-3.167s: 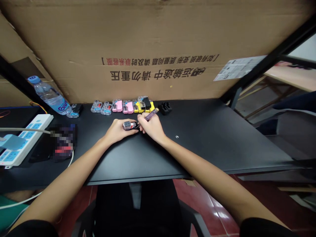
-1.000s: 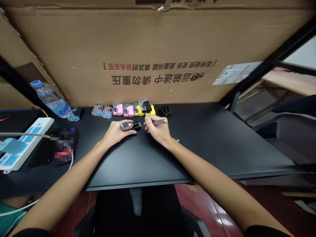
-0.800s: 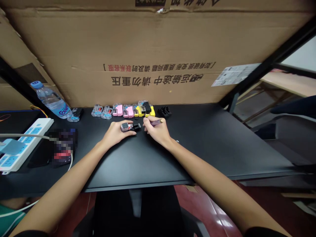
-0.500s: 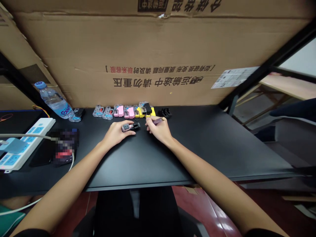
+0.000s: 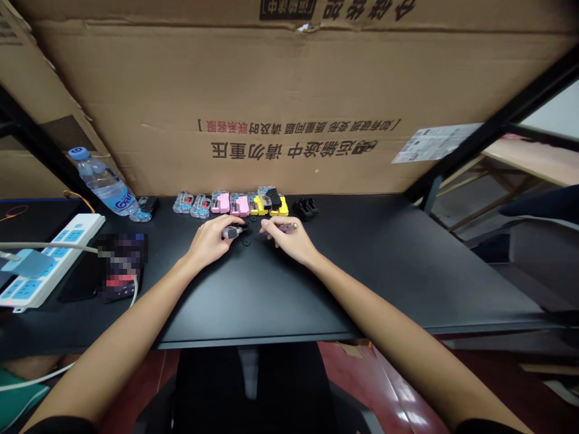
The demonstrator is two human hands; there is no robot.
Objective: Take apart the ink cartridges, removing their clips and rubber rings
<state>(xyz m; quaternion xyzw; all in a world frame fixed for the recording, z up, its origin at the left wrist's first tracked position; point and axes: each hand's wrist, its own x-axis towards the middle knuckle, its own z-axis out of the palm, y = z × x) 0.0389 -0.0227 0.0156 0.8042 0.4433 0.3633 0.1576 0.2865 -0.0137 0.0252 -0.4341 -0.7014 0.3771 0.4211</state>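
My left hand (image 5: 208,241) is closed around a small clear-and-black plastic device (image 5: 232,231), held just above the black table (image 5: 271,289). Between the thumb and fingers of my right hand (image 5: 292,241) is a slim pen-shaped tool (image 5: 287,228) with a purplish body and a gold-coloured end. Its thin tip points left towards the device, with a gap between them. A small black disc (image 5: 246,243) lies below the device, and a second black disc (image 5: 253,220) lies farther back. The device's far side is hidden by my fingers.
Along the cardboard wall (image 5: 280,78) stand several small clear devices (image 5: 200,206), some with pink parts (image 5: 221,202) or yellow parts (image 5: 283,206). Black plastic pieces (image 5: 306,208) lie right of them. At left are a water bottle (image 5: 106,184), a power strip (image 5: 56,259) and cables.
The device in my left hand has turned, and its black part juts out less to the right. A black disc now shows on the table below it. My right hand has shifted slightly, still holding the tool.
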